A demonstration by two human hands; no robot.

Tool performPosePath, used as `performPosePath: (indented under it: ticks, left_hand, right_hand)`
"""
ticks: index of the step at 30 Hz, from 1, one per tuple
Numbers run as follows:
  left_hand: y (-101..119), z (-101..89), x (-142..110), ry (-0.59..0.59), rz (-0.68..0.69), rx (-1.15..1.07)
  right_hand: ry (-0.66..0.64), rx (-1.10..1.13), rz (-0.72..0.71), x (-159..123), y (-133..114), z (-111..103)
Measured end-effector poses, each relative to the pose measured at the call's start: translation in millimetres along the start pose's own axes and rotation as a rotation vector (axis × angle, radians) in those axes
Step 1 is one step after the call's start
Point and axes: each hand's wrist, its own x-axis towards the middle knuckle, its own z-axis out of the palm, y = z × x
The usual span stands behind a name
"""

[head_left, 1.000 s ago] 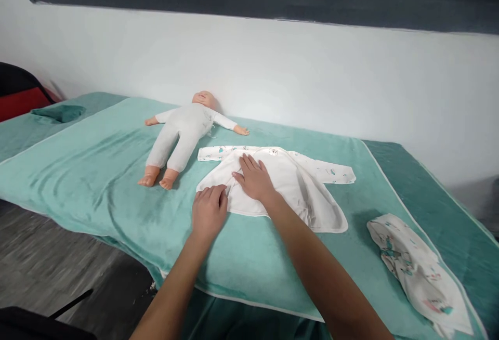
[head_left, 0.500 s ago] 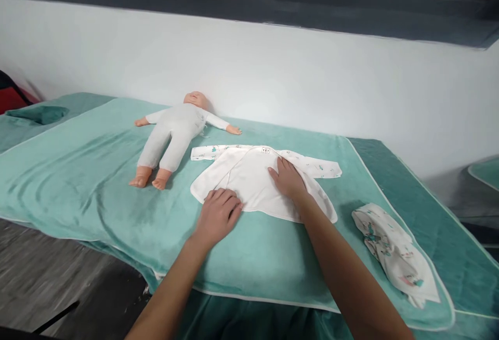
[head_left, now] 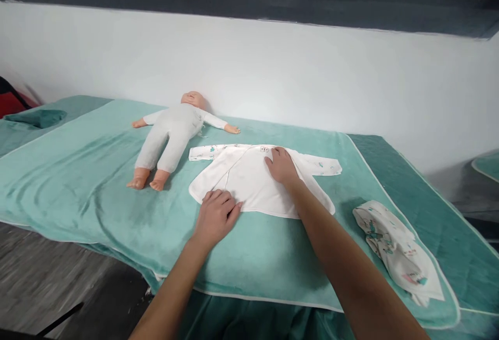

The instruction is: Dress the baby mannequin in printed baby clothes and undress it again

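Observation:
A small white baby shirt [head_left: 253, 184] lies spread out on the green blanket, its patterned sleeves stretched to both sides. My left hand [head_left: 219, 215] rests on the shirt's lower left hem, fingers laid flat. Near the collar, my right hand [head_left: 283, 166] lies flat on the shirt's upper right part, fingers extended. Neither hand grasps the cloth. To the left, a baby doll [head_left: 175, 129] in a white bodysuit lies on its back, arms spread, apart from both hands.
A crumpled patterned baby garment [head_left: 397, 251] lies at the right of the green blanket [head_left: 265, 262]. Behind the bed runs a white wall [head_left: 273, 75] under a dark window frame [head_left: 280, 4]. Something red and black [head_left: 13, 98] stands at the far left.
My right hand has slid up the shirt toward the collar. My left hand stays at the lower left hem. The view has shifted slightly.

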Motion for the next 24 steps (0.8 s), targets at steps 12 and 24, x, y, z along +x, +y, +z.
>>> performPosePath:
  ticks: [12, 24]
  left_hand:
    - [-2, 6.2, 0, 0.037, -0.040, -0.004]
    - [-3, 1.6, 0, 0.024, -0.029, -0.045]
  right_hand:
    - [-0.090, -0.044, -0.071, 12, -47, 18]
    - [-0.102, -0.015, -0.301, -104, -45, -7]
